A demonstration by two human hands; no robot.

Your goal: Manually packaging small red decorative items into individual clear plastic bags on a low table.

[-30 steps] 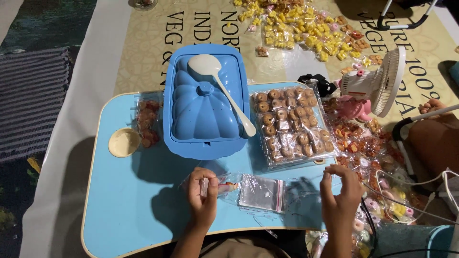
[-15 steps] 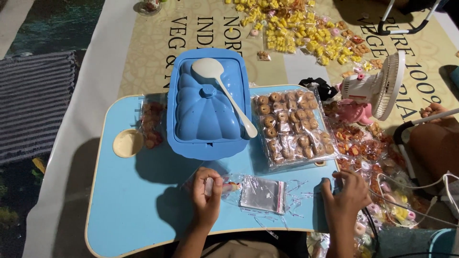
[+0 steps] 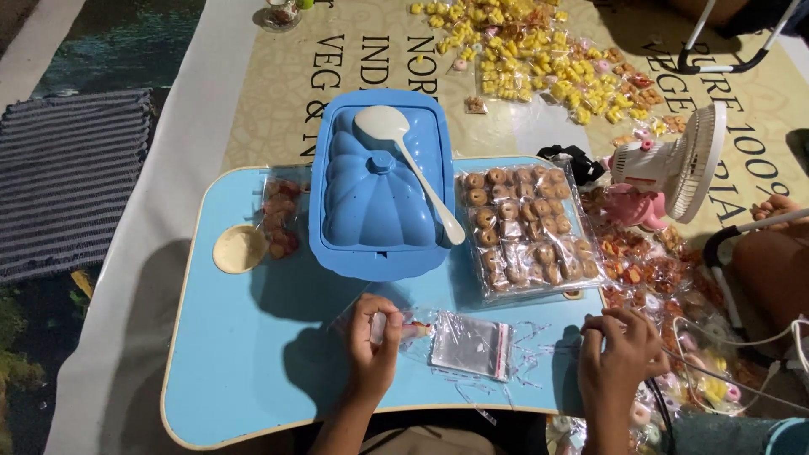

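My left hand [image 3: 372, 341] rests on the light blue lap table [image 3: 244, 362] and pinches a small clear packet with a reddish sweet [image 3: 403, 329] inside. Beside it lies an empty clear zip bag [image 3: 472, 344] among thin plastic strips [image 3: 522, 362]. My right hand [image 3: 619, 354] is curled at the table's right edge, fingers closed over the pile of small packets there; what it grips is hidden. Behind the hands stands a blue lidded box [image 3: 379, 190] with a white spoon [image 3: 409, 164] lying on its lid.
A clear pack of round brown sweets [image 3: 527, 232] lies right of the box, a smaller sweet packet [image 3: 282, 217] and a cream disc [image 3: 239, 248] left of it. A small white fan [image 3: 683, 164], piles of yellow sweets [image 3: 539, 59] and loose packets [image 3: 649, 270] lie beyond. Someone's leg is at the far right.
My right hand has dropped from a raised pinch down to the table's right edge and curled over the packets. My left hand stays on the small packet.
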